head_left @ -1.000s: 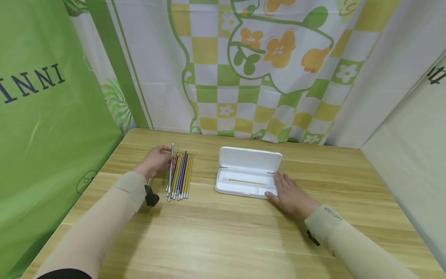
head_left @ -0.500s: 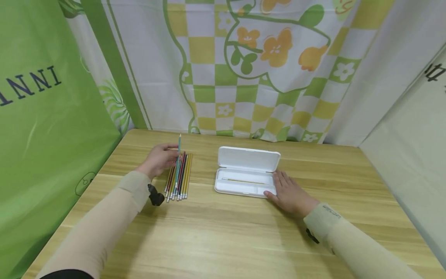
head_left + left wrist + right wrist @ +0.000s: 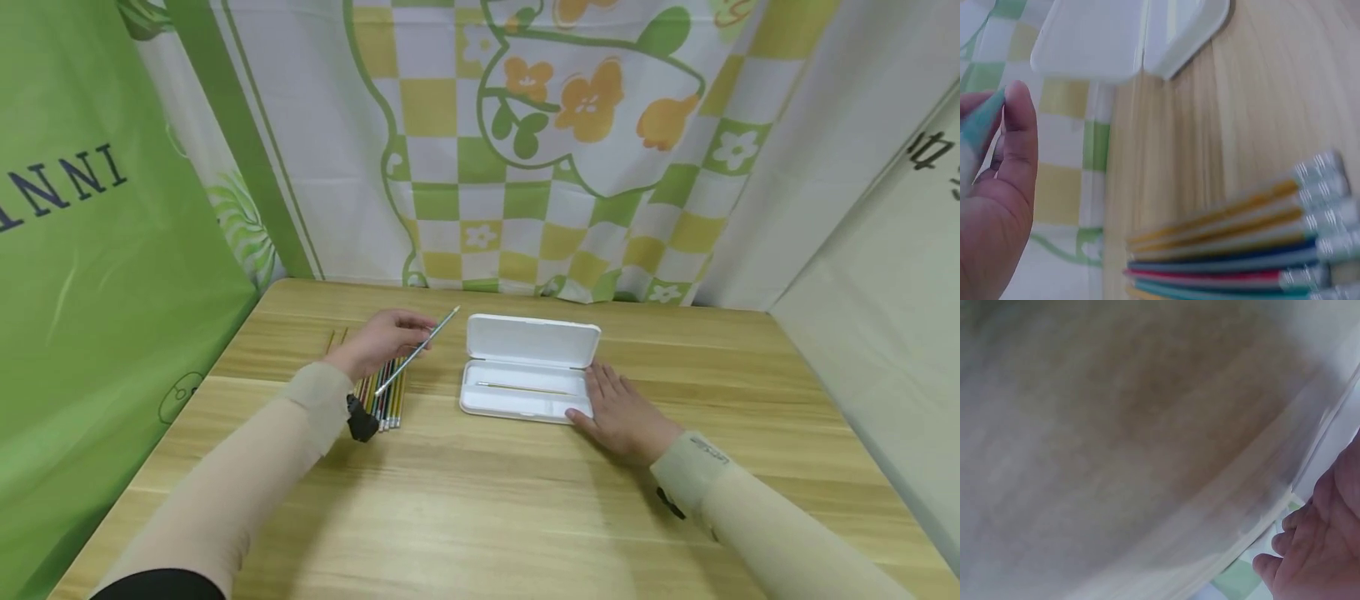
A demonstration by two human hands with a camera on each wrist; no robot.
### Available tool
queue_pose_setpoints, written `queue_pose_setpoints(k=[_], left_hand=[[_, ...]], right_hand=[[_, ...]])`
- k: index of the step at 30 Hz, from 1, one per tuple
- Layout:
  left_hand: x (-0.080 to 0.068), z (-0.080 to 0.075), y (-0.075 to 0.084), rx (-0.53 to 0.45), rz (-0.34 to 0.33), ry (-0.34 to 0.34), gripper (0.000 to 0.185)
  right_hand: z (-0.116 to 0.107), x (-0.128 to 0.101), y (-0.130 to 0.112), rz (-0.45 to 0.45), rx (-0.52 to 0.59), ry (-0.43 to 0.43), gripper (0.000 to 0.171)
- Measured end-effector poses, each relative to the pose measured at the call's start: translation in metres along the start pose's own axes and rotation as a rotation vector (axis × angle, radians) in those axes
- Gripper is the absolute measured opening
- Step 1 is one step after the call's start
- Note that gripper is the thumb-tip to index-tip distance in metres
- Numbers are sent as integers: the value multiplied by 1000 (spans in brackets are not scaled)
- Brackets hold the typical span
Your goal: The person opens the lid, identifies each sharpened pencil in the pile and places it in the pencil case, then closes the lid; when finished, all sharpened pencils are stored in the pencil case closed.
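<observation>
Both arms in snug beige sleeves, wrist to upper arm, w/ ribbed-looking cuffs ending just short of the bare left hand [image 3: 382,340] and right hand [image 3: 626,421]. Right cuff has small dark lettering, too small to read. Black edge of another garment at left upper arm. Small black cam units strapped under each wrist; left one rounded, right mostly hidden.
</observation>
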State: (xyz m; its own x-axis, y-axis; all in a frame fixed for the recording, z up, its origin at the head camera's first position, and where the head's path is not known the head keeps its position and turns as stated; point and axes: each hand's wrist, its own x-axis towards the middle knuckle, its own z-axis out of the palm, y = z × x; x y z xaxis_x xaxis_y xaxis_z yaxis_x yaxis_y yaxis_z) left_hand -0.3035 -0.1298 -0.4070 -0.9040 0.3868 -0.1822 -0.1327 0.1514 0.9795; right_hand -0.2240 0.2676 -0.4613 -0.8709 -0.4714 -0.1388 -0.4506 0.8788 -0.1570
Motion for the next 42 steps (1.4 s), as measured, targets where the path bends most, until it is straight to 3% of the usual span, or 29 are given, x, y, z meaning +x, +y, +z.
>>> queue_pose_setpoints(k=[7,13,18,21,26,35,42], left_hand=[[7,28,12,154,-11,-113,41],[11,49,13,279,70,-120,38],[17,57,15,297,106,-158,34],[22,63,16,470,143,-173,30],[36,84,14,922,291,-218,27],[58,119,7,1123,344,-273,25],[68,142,2,1269,371,-274,26]], right_hand=[[-1,0,-2,9,6,-10,86],[2,1,2,0,8,7,91],[4,3,3,-6,8,7,90],[2,3,2,-8,23,-2,92],[2,3,2,-1,13,-8,91],[0,2,-2,-6,40,11,84],[-2,2,-3,-3,0,17,80]])
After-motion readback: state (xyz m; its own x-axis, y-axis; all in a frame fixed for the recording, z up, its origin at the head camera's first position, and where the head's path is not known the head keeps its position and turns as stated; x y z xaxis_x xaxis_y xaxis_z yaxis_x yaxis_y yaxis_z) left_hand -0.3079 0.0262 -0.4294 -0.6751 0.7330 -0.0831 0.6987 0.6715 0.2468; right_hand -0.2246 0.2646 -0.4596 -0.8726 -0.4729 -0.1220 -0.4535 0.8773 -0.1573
